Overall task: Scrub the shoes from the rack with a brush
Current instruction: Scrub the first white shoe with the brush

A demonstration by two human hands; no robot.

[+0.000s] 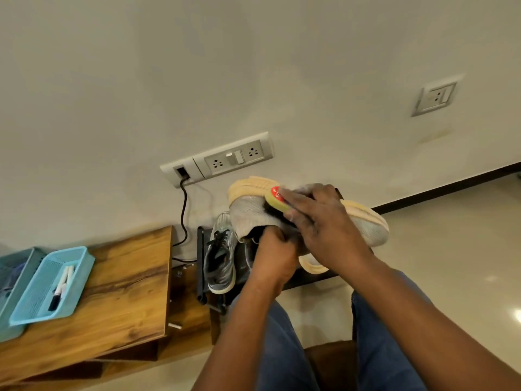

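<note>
Item 1. Left hand (pixel 272 256): fingers curled round the collar of the held shoe, gripping it at the opening.

Item 2. Right hand (pixel 321 221): fingers wrapped over the brush, pressing it against the shoe's side.

Item 3. Brush (pixel 275 200): yellow body with a red label, dark bristles touching the grey fabric; mostly hidden under the right hand.

Item 4. Held shoe (pixel 251 213): grey knit upper, cream ribbed sole turned up and away, lifted between both hands, sole toward the wall.

Item 5. Second shoe (pixel 220 258): grey, black laces, just left of the left hand and below it, resting on the rack.

Item 6. Rack (pixel 200 266): black frame, beneath and beyond the hands, against the wall.

Item 7. Wooden surface (pixel 124 286): well left of the left hand; carries a blue basket (pixel 81 266) holding markers.

Item 8. Socket panel (pixel 222 159): on the wall beyond the hands, black cable plugged in at its left end.
</note>
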